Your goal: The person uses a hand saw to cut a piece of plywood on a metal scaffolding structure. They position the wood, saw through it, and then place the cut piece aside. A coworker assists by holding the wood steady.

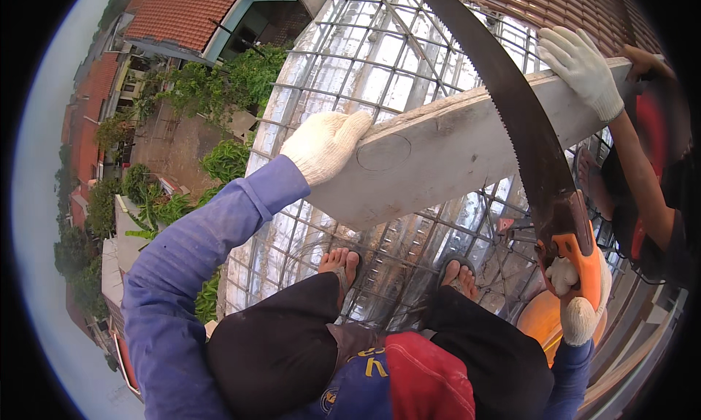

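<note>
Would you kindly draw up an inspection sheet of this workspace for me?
Surface: shiny metal decking under a rebar grid.
Job's things: a grey plank, held at a slant; a curved handsaw, its blade crossing before the plank, contact unclear.
Clutter: a rounded orange object beside the right hand, partly hidden; long slats at lower right.
Hands: gloved left hand holds the plank's left end; gloved right hand grips the saw's handle.
Cables: nothing seen.
Surroundings: a co-worker's gloved hand on the plank's far end; tiled roofs and greenery beyond.
</note>
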`<state>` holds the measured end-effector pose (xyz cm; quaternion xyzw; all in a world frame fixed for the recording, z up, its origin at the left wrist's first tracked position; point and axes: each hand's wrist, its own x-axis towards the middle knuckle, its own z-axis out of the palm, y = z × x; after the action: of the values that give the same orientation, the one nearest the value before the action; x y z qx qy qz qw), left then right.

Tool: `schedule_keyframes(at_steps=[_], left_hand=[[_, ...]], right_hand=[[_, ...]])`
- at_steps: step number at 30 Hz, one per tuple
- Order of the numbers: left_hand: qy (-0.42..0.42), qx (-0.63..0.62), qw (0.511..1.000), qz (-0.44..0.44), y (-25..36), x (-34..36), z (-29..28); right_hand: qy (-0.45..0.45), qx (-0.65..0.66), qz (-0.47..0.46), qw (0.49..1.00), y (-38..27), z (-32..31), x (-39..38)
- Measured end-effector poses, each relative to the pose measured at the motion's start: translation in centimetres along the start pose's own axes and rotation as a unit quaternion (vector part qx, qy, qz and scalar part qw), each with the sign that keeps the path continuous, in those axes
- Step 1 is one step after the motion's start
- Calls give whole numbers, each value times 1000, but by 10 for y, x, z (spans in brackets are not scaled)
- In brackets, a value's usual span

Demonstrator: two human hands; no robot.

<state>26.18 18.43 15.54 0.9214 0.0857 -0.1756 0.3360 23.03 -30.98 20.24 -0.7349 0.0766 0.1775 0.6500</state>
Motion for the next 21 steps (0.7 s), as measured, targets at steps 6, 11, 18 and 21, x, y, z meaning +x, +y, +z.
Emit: schedule_keyframes(at_steps=[6, 11, 18, 21], left_hand=[[-55, 3, 986, -158, 20, -21, -15], [-58, 96, 987, -118, 42, -47, -4], [16, 218, 976, -6, 24, -50, 8], [68, 342, 935, 62, 22, -59, 28]], right_hand=[[-159, -41, -190, 968, -32, 3, 65], [-199, 48, -94, 974, -45, 31, 85], [-243, -57, -148, 957, -18, 44, 115], [-236, -113, -189, 947, -17, 43, 114]])
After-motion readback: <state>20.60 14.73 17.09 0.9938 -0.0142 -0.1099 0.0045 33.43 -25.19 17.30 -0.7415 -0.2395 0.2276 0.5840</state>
